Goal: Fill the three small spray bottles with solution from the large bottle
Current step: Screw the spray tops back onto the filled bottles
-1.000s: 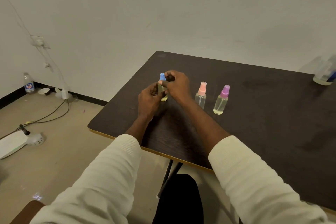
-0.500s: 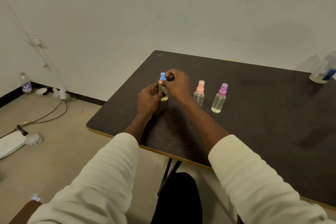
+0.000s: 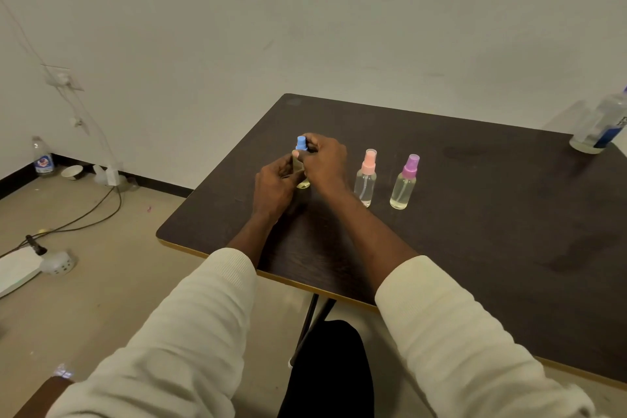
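Three small clear spray bottles stand in a row on the dark table (image 3: pixel 475 214). The left one has a blue spray top (image 3: pixel 301 143); my left hand (image 3: pixel 274 185) grips its body and my right hand (image 3: pixel 324 159) pinches the blue top from the right. Most of that bottle is hidden by my fingers; yellowish liquid shows at its base. To the right stand the pink-topped bottle (image 3: pixel 365 180) and the purple-topped bottle (image 3: pixel 404 184), both upright, capped and holding pale liquid. The large clear bottle (image 3: pixel 600 127) with a blue label stands at the table's far right corner.
The table's left edge drops to a tiled floor with cables (image 3: pixel 84 214), a white power strip (image 3: pixel 17 270), a plastic bottle (image 3: pixel 42 158) and a small bowl (image 3: pixel 72 172) by the wall. A black chair part (image 3: pixel 329 366) shows below between my sleeves.
Both hands stay on the blue-topped bottle with only small finger shifts at the top. The camera has drifted slightly; the other bottles have not moved.
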{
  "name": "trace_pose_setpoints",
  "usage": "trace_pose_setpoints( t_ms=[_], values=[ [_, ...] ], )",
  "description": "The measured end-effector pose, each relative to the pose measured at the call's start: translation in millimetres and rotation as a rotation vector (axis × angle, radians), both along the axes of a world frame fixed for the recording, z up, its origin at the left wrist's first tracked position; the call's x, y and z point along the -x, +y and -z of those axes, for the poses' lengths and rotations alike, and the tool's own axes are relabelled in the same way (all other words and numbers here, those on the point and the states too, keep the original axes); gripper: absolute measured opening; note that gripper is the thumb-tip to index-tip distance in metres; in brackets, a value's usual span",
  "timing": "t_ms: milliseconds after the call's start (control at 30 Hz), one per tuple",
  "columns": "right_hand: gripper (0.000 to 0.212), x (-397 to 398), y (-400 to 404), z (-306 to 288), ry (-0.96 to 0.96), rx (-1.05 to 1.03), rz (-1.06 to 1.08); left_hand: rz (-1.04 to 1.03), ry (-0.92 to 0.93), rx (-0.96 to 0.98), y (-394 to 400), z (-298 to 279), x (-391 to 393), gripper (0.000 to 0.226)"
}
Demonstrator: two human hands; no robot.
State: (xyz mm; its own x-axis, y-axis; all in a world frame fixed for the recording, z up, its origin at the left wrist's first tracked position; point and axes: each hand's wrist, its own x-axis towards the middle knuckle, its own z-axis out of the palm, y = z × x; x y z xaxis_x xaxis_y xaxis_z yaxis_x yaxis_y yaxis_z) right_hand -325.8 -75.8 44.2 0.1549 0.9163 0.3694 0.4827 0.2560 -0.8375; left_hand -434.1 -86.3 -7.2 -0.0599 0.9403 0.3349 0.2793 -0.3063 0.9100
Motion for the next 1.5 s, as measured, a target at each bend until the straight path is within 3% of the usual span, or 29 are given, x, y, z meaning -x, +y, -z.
trace_pose_setpoints(
  t_ms=[33,200,400,467,533,633,733,833,900,1033,1100,1267,1500],
  values=[
    [0.002,1.8,-0.1,1.3,-0.015,-0.004,0.024,0.0,0.014,-0.005,-0.1,-0.1,-0.3,0.029],
    [0.042,8.2,-5.8,4.5,-0.037,-0.031,0.126,-0.019,0.079,0.017,2.1,0.7,-0.6,0.032],
    [0.01,4.2,-17.2,-0.2,-0.088,0.001,0.088,-0.005,0.114,0.0,-0.8,-1.4,-0.6,0.032],
    [0.022,-3.1,-26.7,-0.7,-0.045,-0.009,0.077,0.011,0.115,-0.002,-2.3,-1.3,0.8,0.033],
    [0.026,-13.8,-42.4,0.3,-0.043,-0.107,0.114,0.031,0.11,0.005,-2.9,-1.9,1.1,0.036],
    [0.007,-38.0,-69.6,6.7,-0.107,-0.388,0.231,0.07,0.185,0.028,-6.7,-5.8,-5.5,0.043],
    [0.009,-68.3,-89.4,15.2,-0.027,-0.495,0.36,0.11,0.266,0.059,-8.7,-7.1,-13.1,0.054],
    [0.005,-97.7,-106.6,18.6,0.089,-0.385,0.446,0.163,0.317,0.094,-14.0,-9.3,-19.6,0.059],
    [0.015,-117.3,-108.9,23.3,0.181,-0.215,0.497,0.171,0.31,0.099,-18.2,-10.5,-23.1,0.06],
    [0.061,-145.1,-99.7,38.8,0.263,0.155,0.417,0.17,0.259,0.112,-19.2,-9.4,-30.0,0.058],
    [0.072,-149.1,-91.9,45.2,0.231,0.245,0.364,0.167,0.227,0.13,-17.7,-8.5,-33.7,0.056],
    [0.032,-154.9,-63.6,40.5,0.136,0.211,0.265,0.152,0.137,0.147,-0.1,-7.9,-43.7,0.052],
    [0.027,-164.5,26.1,42.8,0.181,0.205,0.21,0.116,0.125,0.119,78.3,-6.0,-72.9,0.045]
  ],
)
